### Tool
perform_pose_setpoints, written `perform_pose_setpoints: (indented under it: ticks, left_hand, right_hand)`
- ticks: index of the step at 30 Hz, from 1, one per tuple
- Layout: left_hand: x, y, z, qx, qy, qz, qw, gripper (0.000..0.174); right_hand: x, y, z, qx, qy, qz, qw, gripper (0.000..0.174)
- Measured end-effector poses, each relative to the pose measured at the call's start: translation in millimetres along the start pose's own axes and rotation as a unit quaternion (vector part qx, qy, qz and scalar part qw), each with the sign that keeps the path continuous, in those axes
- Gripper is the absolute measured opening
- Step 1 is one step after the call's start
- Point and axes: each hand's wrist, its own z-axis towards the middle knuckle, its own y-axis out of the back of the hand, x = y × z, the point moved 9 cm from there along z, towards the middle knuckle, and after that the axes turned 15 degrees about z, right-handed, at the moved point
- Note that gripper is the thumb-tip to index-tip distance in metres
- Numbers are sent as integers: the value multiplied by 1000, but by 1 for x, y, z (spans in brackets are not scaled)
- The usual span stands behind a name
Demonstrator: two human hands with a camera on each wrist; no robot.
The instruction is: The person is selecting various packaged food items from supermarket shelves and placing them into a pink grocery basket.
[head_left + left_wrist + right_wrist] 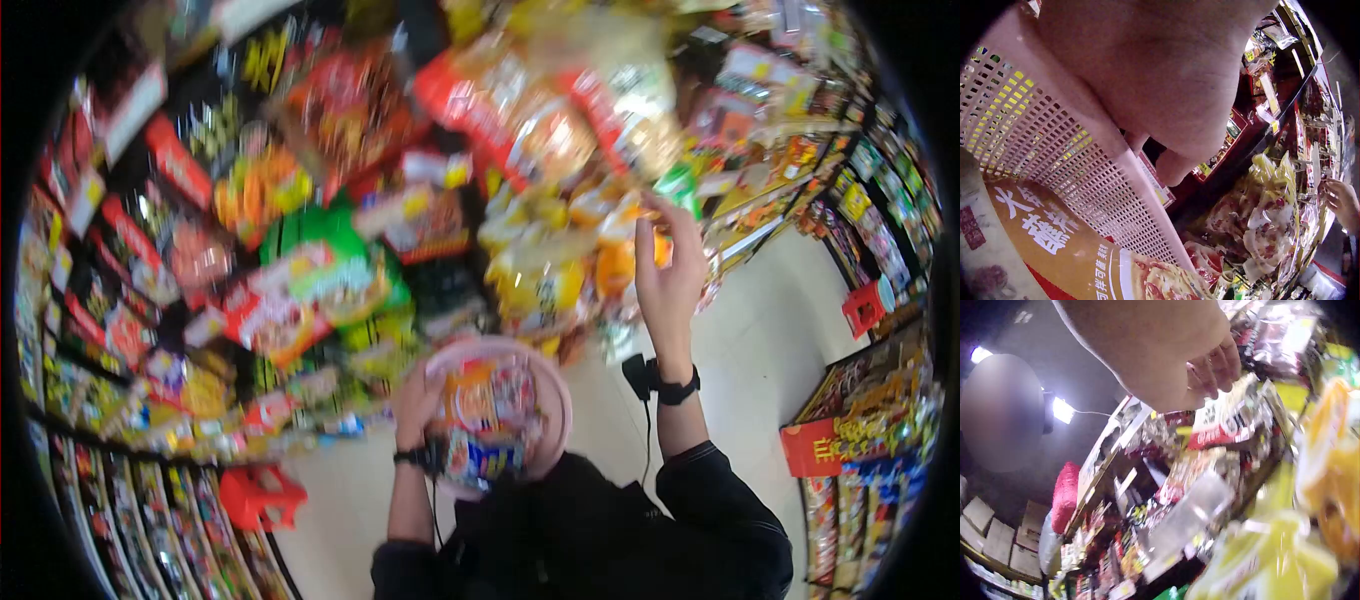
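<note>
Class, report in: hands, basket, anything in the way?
Left hand holds pink basket, packets inside. Right hand outstretched, apparently empty. Bagged goods crowded close by.

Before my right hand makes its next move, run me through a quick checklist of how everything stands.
1. Left hand holding the pink basket: ok, it is at the rim.
2. Right hand free: ok, it looks empty.
3. Packets inside the basket: ok, several lie in it.
4. Right hand touching any goods: cannot tell, the head view is blurred there.
5. Print on the yellow bags readable: not ok, too blurred.
6. Red stool clear of the basket: ok, it stands apart on the floor.
</note>
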Motion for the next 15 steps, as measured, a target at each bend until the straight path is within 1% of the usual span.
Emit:
perform_pose_setpoints:
  ticks: [1,2,3,4,5,7,8,10,11,12,13,14,15]
  left_hand:
    - [5,-5,-1,18,31,11,999,53]
    - [-2,5,-5,-46,-10,-3,999,55]
    - [-11,16,-7,29,16,-51,998,54]
    - [-11,19,-6,63,33,-8,997,52]
    - [-10,19,-8,53,32,2,998,51]
    - [-8,23,-11,11,22,39,999,51]
    - [-6,23,-16,25,32,41,998,51]
    - [-2,26,-19,34,35,23,999,50]
    - [3,22,-20,37,40,24,998,50]
    - [10,21,-22,29,42,23,998,50]
    - [15,19,-26,23,43,23,999,49]
    - [17,20,-30,51,58,18,997,49]
    - [21,20,-34,55,64,17,996,49]
  right_hand:
    - [-2,-14,-36,65,-51,58,995,21]
    - [-5,-22,-68,102,-89,65,989,21]
    - [-11,-52,-106,234,-139,108,956,18]
    - [-12,-79,-148,352,-181,157,905,15]
    - [-17,-92,-184,398,-216,173,875,19]
    - [-27,-113,-248,446,-256,203,833,20]
    - [-31,-120,-275,454,-268,207,824,20]
    - [-27,-131,-300,451,-181,178,855,26]
    - [-20,-135,-299,455,-184,181,852,26]
    - [-27,-147,-315,504,-293,169,795,30]
    - [-29,-154,-335,544,-397,152,723,35]
    - [-22,-163,-339,549,-399,153,718,35]
    - [-15,-172,-345,569,-391,130,712,36]
